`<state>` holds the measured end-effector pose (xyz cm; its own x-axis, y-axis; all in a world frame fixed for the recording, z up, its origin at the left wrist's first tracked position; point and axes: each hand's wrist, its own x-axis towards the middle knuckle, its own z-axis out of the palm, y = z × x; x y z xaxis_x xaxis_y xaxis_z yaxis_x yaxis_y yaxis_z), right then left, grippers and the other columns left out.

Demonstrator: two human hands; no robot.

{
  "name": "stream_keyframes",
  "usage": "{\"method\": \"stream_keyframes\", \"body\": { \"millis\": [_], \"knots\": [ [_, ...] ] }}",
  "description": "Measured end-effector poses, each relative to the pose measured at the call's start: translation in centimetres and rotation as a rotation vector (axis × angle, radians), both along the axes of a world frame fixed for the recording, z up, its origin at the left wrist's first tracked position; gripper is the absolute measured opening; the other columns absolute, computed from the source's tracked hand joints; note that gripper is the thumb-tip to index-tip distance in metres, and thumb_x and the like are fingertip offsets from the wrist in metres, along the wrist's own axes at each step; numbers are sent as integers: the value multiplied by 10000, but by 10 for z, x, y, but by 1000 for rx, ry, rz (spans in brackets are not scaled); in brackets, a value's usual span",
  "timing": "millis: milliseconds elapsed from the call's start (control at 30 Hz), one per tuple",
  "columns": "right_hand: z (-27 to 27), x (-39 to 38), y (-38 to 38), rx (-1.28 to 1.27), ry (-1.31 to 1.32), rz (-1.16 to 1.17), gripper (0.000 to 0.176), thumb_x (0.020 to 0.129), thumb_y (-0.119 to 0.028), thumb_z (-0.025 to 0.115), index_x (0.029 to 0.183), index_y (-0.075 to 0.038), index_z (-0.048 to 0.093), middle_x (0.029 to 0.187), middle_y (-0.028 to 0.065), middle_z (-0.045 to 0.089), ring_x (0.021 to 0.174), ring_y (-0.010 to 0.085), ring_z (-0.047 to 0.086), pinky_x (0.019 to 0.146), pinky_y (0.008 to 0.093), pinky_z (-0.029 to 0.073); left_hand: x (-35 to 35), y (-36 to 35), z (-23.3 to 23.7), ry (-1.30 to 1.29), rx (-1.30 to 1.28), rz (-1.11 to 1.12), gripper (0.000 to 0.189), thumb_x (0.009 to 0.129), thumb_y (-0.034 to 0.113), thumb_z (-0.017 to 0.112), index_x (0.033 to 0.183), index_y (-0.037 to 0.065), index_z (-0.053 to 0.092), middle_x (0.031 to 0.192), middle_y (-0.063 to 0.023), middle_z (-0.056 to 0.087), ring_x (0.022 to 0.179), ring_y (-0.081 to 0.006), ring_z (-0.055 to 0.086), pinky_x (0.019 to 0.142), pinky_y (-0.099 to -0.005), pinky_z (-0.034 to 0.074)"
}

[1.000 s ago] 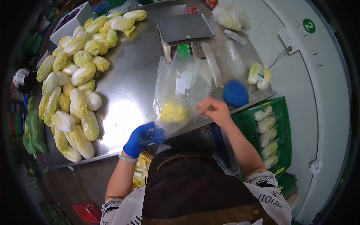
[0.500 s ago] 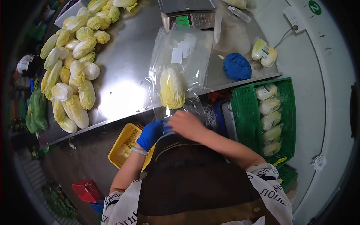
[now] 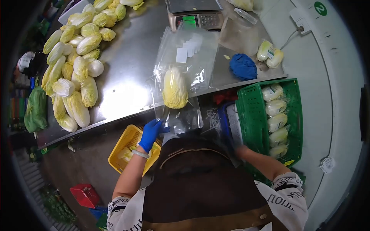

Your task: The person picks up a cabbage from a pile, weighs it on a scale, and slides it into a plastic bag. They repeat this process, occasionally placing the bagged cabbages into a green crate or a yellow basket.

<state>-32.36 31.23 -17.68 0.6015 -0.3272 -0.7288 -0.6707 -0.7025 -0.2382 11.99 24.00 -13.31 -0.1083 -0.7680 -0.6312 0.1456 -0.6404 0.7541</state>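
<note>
A Napa cabbage (image 3: 175, 87) lies in a clear plastic bag (image 3: 192, 117) on top of stacked flat bags, and the bag's mouth hangs past the table's front edge. My left hand (image 3: 151, 134), in a blue glove, is at the left corner of that mouth, its fingers closed on the plastic. My bare right hand (image 3: 239, 151) is low on the right, beside the dark apron and close to the green crate (image 3: 250, 111). Its fingers are blurred and in shadow, so what they do is hidden.
Loose cabbages (image 3: 79, 73) are heaped on the left of the steel table (image 3: 127, 61). A scale (image 3: 194, 19) stands at the back. Wrapped cabbages (image 3: 276, 123) fill the green crate. A blue crumpled bundle (image 3: 243, 66) lies right; a yellow basket (image 3: 117, 156) stands below.
My right hand has left the bag's mouth and moved down to the right. My left hand has shifted slightly up and left, still at the bag. The mouth now hangs spread below the cabbage.
</note>
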Motion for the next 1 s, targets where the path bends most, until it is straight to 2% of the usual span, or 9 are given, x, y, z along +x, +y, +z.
{"method": "stream_keyframes", "body": {
  "millis": [100, 200, 300, 433, 500, 633, 767, 900, 1000],
  "knots": [
    [-18, -34, 21, 402, 277, -72, 245, 857, -167, 544, 1065, -71, 631, 966, 114, 654, 1002, 297, 618, 836, 425, 493, 26, 1, -17, 220, 168, 65, 420, 1001, 301, 453, 1231, -42, 535, 1039, -186, 660, 945, -281, 664, 868, -363, 515],
    [74, 58, -72, -614, -416, -430, 401, 803, -97, 538, 1202, -68, 562, 1267, 154, 524, 1201, 351, 469, 1005, 446, 403, 19, 9, -14, -752, -511, 77, 427, 882, 216, 626, 1266, 44, 548, 1183, -149, 619, 1084, -294, 594, 904, -373, 472],
    [82, 117, -133, -800, -693, -175, 505, 788, -101, 548, 1290, -85, 496, 1427, 133, 397, 1309, 317, 392, 1083, 436, 323, 9, -6, 13, -1356, -1012, -457, 487, 798, 180, 678, 1260, 84, 558, 1285, -154, 544, 1179, -298, 520, 981, -419, 417],
    [63, 131, -167, -476, -887, 20, 314, 819, -137, 578, 1123, -72, 623, 1259, 104, 564, 1218, 257, 499, 1028, 378, 396, 8, -19, 20, -925, -1295, -705, 318, 825, 71, 604, 1141, 74, 639, 1180, -117, 619, 1055, -266, 600, 909, -370, 465],
    [52, 122, -177, -243, -967, -198, 230, 861, -155, 579, 1048, -45, 653, 1125, 103, 644, 1122, 257, 576, 980, 352, 440, 19, -27, 23, -583, -867, -461, 248, 867, 77, 593, 1107, 62, 657, 1072, -102, 664, 1001, -246, 630, 881, -335, 487],
    [65, 138, -210, 664, -1022, -1446, 445, 993, -331, 447, 719, -8, 586, 702, 121, 656, 624, 198, 664, 552, 295, 526, 27, -74, 35, -123, -255, -131, 286, 975, 191, 483, 959, -15, 680, 845, -61, 688, 774, -151, 641, 730, -265, 503],
    [19, 168, -207, 593, -702, -1528, 490, 973, -367, 469, 625, -27, 529, 518, 88, 565, 432, 186, 591, 391, 289, 455, 40, -92, -60, -222, -60, -246, 307, 958, 268, 515, 902, 17, 682, 745, -25, 641, 638, -109, 577, 583, -255, 456],
    [-6, 194, -192, 31, -484, -1320, 413, 939, -350, 494, 751, 4, 596, 537, 102, 568, 411, 205, 562, 437, 337, 460, 29, -83, -110, -412, -165, -303, 248, 908, 220, 551, 859, 21, 690, 707, 0, 614, 595, -89, 526, 536, -253, 413],
    [5, 179, -190, 325, -468, -1853, 426, 945, -371, 426, 900, 9, 612, 630, 176, 627, 669, 372, 642, 711, 465, 490, 31, -86, -104, -249, -2, -238, 202, 890, 163, 558, 955, 12, 676, 790, -11, 635, 677, -90, 558, 610, -247, 446]
  ]
}}
